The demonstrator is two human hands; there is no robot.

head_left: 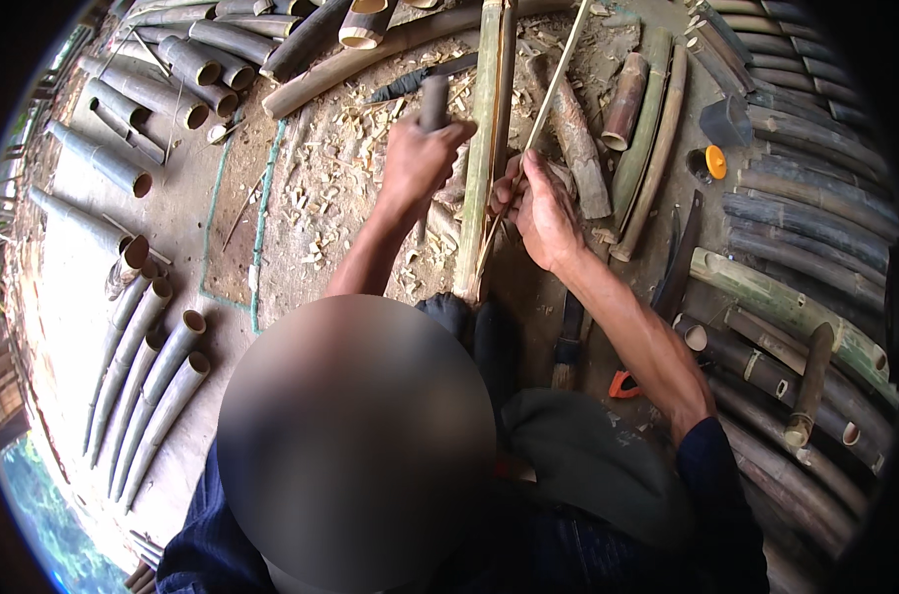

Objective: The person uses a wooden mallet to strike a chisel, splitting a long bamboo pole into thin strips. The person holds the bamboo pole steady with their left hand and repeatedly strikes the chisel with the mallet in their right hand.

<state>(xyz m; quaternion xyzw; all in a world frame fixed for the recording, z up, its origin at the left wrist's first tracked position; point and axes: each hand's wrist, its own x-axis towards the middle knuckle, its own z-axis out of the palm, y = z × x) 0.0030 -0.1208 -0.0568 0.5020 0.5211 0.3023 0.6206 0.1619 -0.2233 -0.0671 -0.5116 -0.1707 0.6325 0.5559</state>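
My left hand [420, 158] is closed around a dark, blunt-ended tool [433, 104]. Its thick top sticks up above the fist and a thinner part shows below; its exact kind I cannot tell. Between my hands, a long split bamboo piece [484, 148] runs from the top of the view down to my feet. My right hand [543, 213] is on its right side, thumb and fingers pinching a thin pale bamboo strip [556, 84] that slants up to the right. A blurred round patch covers the lower middle.
Wood shavings [321, 208] litter the ground. Cut bamboo tubes [162, 356] lie at left, and more bamboo poles [805, 238] at right. A thick wooden piece [578, 144], a saw-like dark blade [682, 247] and an orange-handled tool [623, 384] lie near my right arm.
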